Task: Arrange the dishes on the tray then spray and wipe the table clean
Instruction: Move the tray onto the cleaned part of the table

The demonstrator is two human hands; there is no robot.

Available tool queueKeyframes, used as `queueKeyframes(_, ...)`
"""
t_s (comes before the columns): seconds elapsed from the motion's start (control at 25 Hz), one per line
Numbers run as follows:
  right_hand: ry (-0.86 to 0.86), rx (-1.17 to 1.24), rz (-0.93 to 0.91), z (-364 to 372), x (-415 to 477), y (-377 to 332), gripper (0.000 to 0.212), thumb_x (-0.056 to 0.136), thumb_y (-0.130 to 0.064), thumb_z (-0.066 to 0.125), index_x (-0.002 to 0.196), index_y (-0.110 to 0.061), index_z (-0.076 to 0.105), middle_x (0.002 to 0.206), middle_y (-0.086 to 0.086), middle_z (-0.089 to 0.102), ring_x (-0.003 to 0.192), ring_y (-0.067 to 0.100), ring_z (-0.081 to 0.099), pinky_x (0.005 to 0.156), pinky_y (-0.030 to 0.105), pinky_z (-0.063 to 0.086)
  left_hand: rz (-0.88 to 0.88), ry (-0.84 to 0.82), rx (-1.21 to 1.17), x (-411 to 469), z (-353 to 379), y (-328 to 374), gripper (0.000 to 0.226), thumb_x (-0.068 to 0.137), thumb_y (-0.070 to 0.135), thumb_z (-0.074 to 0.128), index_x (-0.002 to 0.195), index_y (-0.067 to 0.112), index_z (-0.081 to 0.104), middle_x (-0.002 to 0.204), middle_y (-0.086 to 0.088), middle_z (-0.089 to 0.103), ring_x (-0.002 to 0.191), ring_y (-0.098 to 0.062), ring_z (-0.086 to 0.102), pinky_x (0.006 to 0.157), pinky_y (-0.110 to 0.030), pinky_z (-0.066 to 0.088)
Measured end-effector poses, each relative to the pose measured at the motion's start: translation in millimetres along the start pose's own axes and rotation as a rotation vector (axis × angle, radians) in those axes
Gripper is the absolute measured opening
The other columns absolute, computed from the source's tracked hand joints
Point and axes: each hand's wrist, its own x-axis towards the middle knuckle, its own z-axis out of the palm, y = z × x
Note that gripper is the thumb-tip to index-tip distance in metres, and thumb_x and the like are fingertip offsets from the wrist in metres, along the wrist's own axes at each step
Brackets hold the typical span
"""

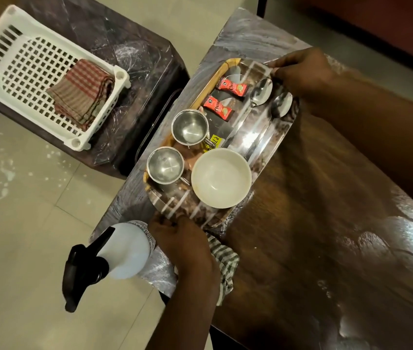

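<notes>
A shiny steel tray [266,137] lies on the dark wooden table [326,236]. It carries a white bowl [222,178], two steel cups [190,126] [165,164], two spoons [261,91] [280,106] and two red sachets [231,86] [217,107]. My left hand [182,238] grips the tray's near end. My right hand [301,72] grips its far end. A white spray bottle [122,251] with a black trigger stands at the table's near left corner. A striped cloth [224,258] lies under my left wrist.
A white plastic basket [23,64] holding a folded checked cloth [81,89] sits on a dark stool to the left. Pale tiled floor [23,223] shows between the stool and the table. The table surface at right has wet glossy patches.
</notes>
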Motion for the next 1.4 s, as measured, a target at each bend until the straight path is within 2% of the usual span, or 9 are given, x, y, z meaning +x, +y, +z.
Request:
queueKeyframes(0.16, 0.045, 0.093, 0.062, -37, -29, -11, 0.014, 0.102, -0.003, 0.065, 0.104, -0.011, 0.076, 0.104, 0.013, 0.078, 0.085, 0.020, 0.078, 0.080, 0.034, 0.067, 0.055, -0.041, 0.052, -18, -9, 24, 0.045, 0.091, -0.014, 0.048, 0.134, -0.002, 0.055, 0.124, -0.021, 0.071, 0.096, -0.026, 0.075, 0.074, -0.029, 0.065)
queueKeyframes(0.28, 0.116, 0.145, 0.103, -78, -74, -25, 0.021, 0.102, -0.001, 0.064, 0.119, -0.002, 0.075, 0.114, 0.019, 0.077, 0.102, 0.030, 0.078, 0.090, 0.044, 0.066, 0.083, -0.108, 0.115, -38, -23, 57, 0.044, 0.091, -0.009, 0.049, 0.133, 0.000, 0.060, 0.123, -0.021, 0.075, 0.109, -0.040, 0.076, 0.094, -0.055, 0.064)
queueKeyframes(0.4, 0.197, 0.190, 0.121, -123, -140, -40, 0.021, 0.102, -0.001, 0.064, 0.120, -0.002, 0.075, 0.099, 0.010, 0.076, 0.083, 0.019, 0.076, 0.079, 0.030, 0.067, 0.091, -0.186, 0.130, -66, -44, 99, 0.047, 0.093, -0.011, 0.045, 0.137, 0.000, 0.060, 0.126, -0.023, 0.074, 0.113, -0.044, 0.075, 0.100, -0.061, 0.061)
queueKeyframes(0.56, 0.271, 0.248, 0.159, -183, -245, -47, 0.021, 0.102, -0.004, 0.065, 0.121, -0.001, 0.074, 0.092, 0.006, 0.074, 0.065, 0.006, 0.067, 0.054, 0.017, 0.055, 0.139, -0.302, 0.140, -110, -91, 156, 0.047, 0.092, -0.010, 0.056, 0.133, 0.009, 0.069, 0.111, -0.009, 0.081, 0.096, -0.028, 0.083, 0.076, -0.039, 0.070)
queueKeyframes(0.72, 0.342, 0.365, 0.190, -223, -337, -43, 0.022, 0.101, -0.002, 0.067, 0.121, 0.004, 0.073, 0.096, 0.011, 0.074, 0.066, 0.010, 0.069, 0.057, 0.022, 0.055, 0.226, -0.506, 0.231, -137, -123, 210, 0.040, 0.093, -0.010, 0.059, 0.126, 0.007, 0.075, 0.113, -0.016, 0.081, 0.093, -0.030, 0.082, 0.077, -0.041, 0.069)
queueKeyframes(0.96, 0.387, 0.506, 0.204, -255, -458, -19, 0.017, 0.101, -0.001, 0.066, 0.113, 0.008, 0.073, 0.102, 0.019, 0.076, 0.083, 0.023, 0.072, 0.074, 0.033, 0.062, 0.348, -0.764, 0.451, -172, -136, 274, 0.037, 0.093, -0.007, 0.058, 0.126, 0.002, 0.074, 0.094, -0.012, 0.076, 0.063, -0.020, 0.070, 0.052, -0.030, 0.058)
queueKeyframes(1.16, 0.466, 0.588, 0.213, -279, -512, 24, 0.013, 0.101, 0.000, 0.064, 0.111, 0.005, 0.072, 0.095, 0.013, 0.076, 0.068, 0.010, 0.072, 0.061, 0.020, 0.057, 0.418, -0.959, 0.536, -212, -121, 272, 0.033, 0.095, -0.011, 0.058, 0.123, -0.004, 0.074, 0.116, -0.026, 0.078, 0.088, -0.036, 0.077, 0.080, -0.049, 0.068)
queueKeyframes(1.32, 0.515, 0.618, 0.270, -308, -525, 79, 0.019, 0.100, -0.006, 0.070, 0.115, 0.003, 0.074, 0.100, 0.013, 0.077, 0.085, 0.020, 0.071, 0.077, 0.030, 0.060, 0.445, -1.021, 0.634, -243, -94, 235, 0.026, 0.096, -0.013, 0.059, 0.109, 0.002, 0.076, 0.097, -0.017, 0.077, 0.062, -0.019, 0.075, 0.052, -0.029, 0.063)
queueKeyframes(1.4, 0.525, 0.598, 0.308, -326, -525, 108, 0.013, 0.100, -0.006, 0.070, 0.110, 0.001, 0.075, 0.098, 0.013, 0.077, 0.087, 0.022, 0.071, 0.083, 0.036, 0.062, 0.434, -1.051, 0.671, -257, -80, 208, 0.029, 0.096, -0.014, 0.059, 0.104, 0.009, 0.076, 0.086, -0.008, 0.077, 0.057, -0.012, 0.075, 0.050, -0.024, 0.060)
